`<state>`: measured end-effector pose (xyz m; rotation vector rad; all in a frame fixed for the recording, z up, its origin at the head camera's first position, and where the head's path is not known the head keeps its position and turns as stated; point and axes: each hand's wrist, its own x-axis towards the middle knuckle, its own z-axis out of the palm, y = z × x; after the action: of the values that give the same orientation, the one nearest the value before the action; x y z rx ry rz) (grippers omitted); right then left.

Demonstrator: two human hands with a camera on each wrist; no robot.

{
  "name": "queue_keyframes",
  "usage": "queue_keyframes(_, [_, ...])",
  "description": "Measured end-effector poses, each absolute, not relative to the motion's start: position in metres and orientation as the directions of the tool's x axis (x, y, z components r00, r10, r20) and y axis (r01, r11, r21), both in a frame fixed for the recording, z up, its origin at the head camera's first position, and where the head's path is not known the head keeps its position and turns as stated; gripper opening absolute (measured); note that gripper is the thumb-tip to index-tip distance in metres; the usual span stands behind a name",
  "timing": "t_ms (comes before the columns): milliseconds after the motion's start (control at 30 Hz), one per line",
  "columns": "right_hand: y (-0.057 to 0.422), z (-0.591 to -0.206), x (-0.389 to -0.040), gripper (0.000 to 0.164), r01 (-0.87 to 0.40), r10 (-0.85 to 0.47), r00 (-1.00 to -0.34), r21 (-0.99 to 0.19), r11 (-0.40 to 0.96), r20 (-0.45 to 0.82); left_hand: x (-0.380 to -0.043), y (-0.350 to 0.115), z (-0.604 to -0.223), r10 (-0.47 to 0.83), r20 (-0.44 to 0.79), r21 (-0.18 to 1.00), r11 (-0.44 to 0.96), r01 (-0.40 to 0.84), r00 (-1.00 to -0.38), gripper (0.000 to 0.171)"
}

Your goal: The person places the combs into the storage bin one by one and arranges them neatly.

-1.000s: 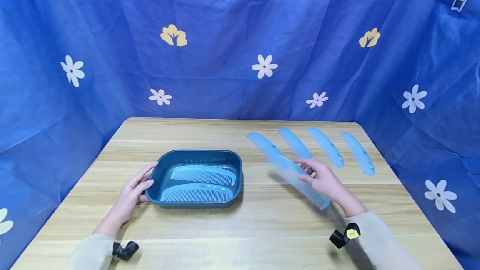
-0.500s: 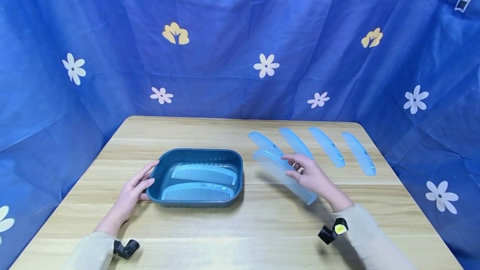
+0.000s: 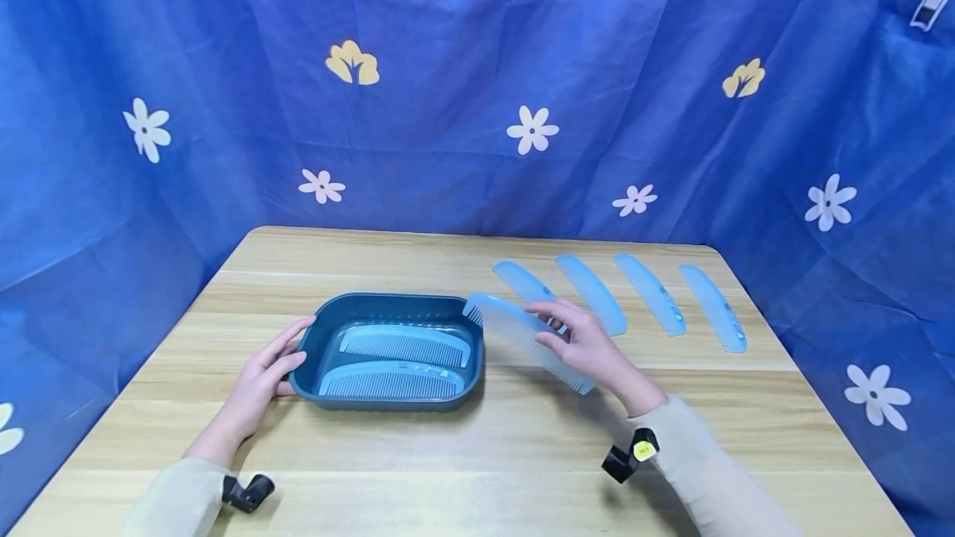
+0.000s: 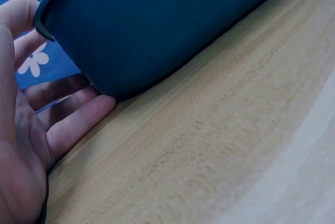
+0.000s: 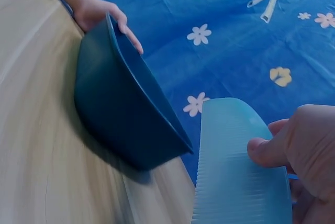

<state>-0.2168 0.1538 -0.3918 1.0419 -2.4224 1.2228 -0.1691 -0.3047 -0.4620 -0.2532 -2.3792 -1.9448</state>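
My right hand (image 3: 578,342) pinches a translucent blue comb (image 3: 525,338) by its spine, thumb against fingers. This comb slants above the table, its far end at the right rim of a dark teal plastic basin (image 3: 388,406). In the right wrist view the comb (image 5: 235,166) hangs beside the basin, teeth toward it. Inside the basin lie two combs, a rear one (image 3: 406,341) and a front one (image 3: 391,379), both roughly lengthwise. My left hand (image 3: 257,375) holds the basin's left end; in the left wrist view some fingers (image 4: 78,122) touch the lower outer wall.
Several more blue combs lie slanted in a row at the back right: the leftmost comb (image 3: 518,276), a second (image 3: 593,292), a third (image 3: 649,292) and the rightmost (image 3: 712,305). A blue patterned cloth (image 3: 440,106) surrounds the wooden table (image 3: 448,479).
My right hand has carried its comb leftward, from in front of the comb row to the basin's right rim. My left hand and the basin stay in place.
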Motion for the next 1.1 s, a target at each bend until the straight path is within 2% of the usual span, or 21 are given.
queue_keyframes(167, [0.135,-0.388,-0.215,0.036,-0.706,-0.504,-0.697,-0.613,0.355,0.511,-0.170,-0.306,-0.461,0.093,0.155,0.967,0.191,0.170,-0.984,0.048])
queue_keyframes(467, [0.100,-0.385,-0.214,0.035,-0.783,-0.548,-0.602,-0.565,0.261,0.581,-0.169,-0.308,-0.459,0.090,0.172,0.964,0.192,0.186,-0.981,0.048])
queue_keyframes(867, [0.063,-0.373,-0.216,0.033,-0.809,-0.558,-0.571,-0.530,0.255,0.602,-0.169,-0.306,-0.459,0.097,0.175,0.965,0.183,0.190,-0.980,0.048])
queue_keyframes(1100, [0.047,-0.368,-0.213,0.033,-0.788,-0.567,-0.601,-0.536,0.303,0.564,-0.166,-0.305,-0.461,0.093,0.162,0.960,0.216,0.179,-0.982,0.048])
